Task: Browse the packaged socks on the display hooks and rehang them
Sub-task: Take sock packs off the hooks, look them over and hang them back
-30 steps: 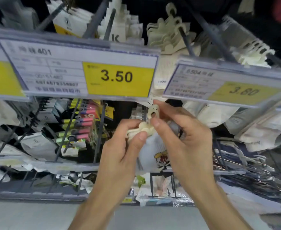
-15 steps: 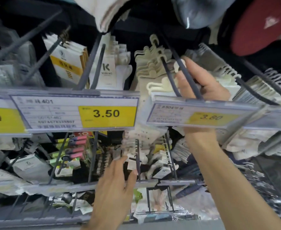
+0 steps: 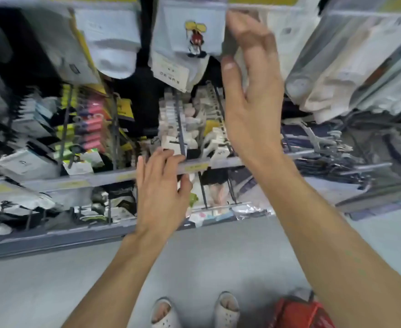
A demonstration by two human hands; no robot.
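My right hand [image 3: 251,95] is hovering, fingers spread, beside the cartoon sock pack [image 3: 187,36]; my left hand [image 3: 159,188] is resting loose fingers on the price rail [image 3: 220,163].

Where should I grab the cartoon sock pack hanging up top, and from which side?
The cartoon sock pack hangs flat, facing you, and its right edge looks free. Pinch that edge from the right, thumb in front and fingers behind. Your open right hand is right beside it.

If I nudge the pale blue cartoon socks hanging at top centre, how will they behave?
Likely floppy: the cartoon socks are soft fabric hanging from above, so they should swing. Probably light: thin, flat. The card label at the bottom may flap or bend.
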